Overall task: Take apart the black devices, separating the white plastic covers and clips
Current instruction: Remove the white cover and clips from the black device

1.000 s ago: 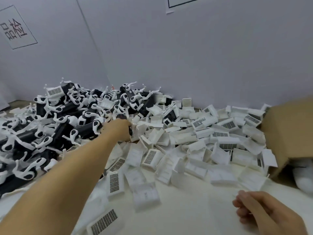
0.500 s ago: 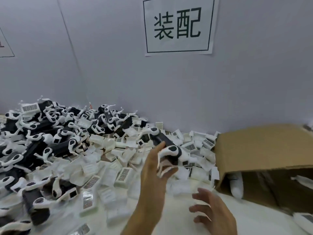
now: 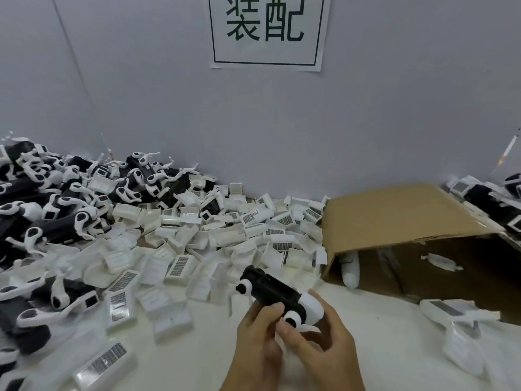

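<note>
Head view. Both hands hold one black device (image 3: 270, 286) above the white tabletop (image 3: 394, 348), just left of the open mouth of the cardboard box (image 3: 394, 221). Left hand (image 3: 259, 342) grips the device from below, fingers curled round its black body, thumb lying over the top near the white end. Right hand (image 3: 324, 345) pinches the white end cap (image 3: 310, 306) and white clip (image 3: 293, 320), thumb toward the clip's round eye, remaining fingers curled behind the cap. The device tilts, its far end up and away from the box, with a second white clip (image 3: 244, 287) at that end.

Left of the box, touching its side: heap of detached white plastic covers (image 3: 225, 238), many with barcode labels, spread across the table toward the camera. Further left of the box: pile of unopened black devices (image 3: 64, 221) with white clips on, stacked against the grey wall (image 3: 141, 94).

The box lies on its side, mouth toward the camera, white parts inside (image 3: 439, 262). Right of the box: more black devices (image 3: 490, 204) by the wall and blurred white pieces (image 3: 456, 311) on the table. Above the box on the wall: paper sign (image 3: 267, 32) with two large characters.
</note>
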`<state>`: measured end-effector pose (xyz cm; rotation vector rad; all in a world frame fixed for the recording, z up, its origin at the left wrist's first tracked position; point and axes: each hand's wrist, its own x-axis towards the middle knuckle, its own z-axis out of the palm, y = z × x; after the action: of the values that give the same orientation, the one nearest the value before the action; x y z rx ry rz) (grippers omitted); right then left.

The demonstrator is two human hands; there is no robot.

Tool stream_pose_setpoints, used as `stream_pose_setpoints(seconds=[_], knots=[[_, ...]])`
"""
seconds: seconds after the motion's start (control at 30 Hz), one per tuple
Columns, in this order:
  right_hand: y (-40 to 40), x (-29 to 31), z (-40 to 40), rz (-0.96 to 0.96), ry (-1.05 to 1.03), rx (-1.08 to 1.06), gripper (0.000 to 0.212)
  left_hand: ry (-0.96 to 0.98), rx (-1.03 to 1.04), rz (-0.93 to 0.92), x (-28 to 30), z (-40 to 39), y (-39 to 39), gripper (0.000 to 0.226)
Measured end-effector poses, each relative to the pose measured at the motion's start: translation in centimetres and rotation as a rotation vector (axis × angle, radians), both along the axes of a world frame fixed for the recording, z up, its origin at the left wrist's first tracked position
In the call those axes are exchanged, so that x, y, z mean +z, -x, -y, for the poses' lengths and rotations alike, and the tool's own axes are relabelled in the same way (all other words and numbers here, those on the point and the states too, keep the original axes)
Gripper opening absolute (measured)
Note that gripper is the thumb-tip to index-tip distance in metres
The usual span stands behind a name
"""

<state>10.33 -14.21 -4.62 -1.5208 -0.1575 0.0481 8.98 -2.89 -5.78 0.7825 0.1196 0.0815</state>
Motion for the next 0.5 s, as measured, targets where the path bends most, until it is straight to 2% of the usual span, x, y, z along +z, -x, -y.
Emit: stream_pose_setpoints(seconds=[0.1,0.23,0.33,0.43,0.5], knots=[[0.0,-0.2,0.7,0.008,-0.060,-0.009,0.072,-0.106,-0.005,0.009,0.5,0.3,-0.3,0.063],[0.3,0.0,1.3,0.046,-0.083,0.004,0.054,-0.140,-0.009,-0.010,0.5,0.4,-0.7,0.080],[0.5,0.3,1.4,0.110,-0.079,0.062,0.045,-0.150,-0.009,0.026,0.6,0.4,-0.5,0.067],[0.4,0.4,1.3,0.138,-0.066,0.089,0.049,-0.159,0.024,0.039,0.7,0.5,-0.4,0.050],[0.3,0.5,1.2,0.129,-0.106,0.098,0.054,-0.227,0.061,0.061,0.9,0.6,-0.3,0.052]])
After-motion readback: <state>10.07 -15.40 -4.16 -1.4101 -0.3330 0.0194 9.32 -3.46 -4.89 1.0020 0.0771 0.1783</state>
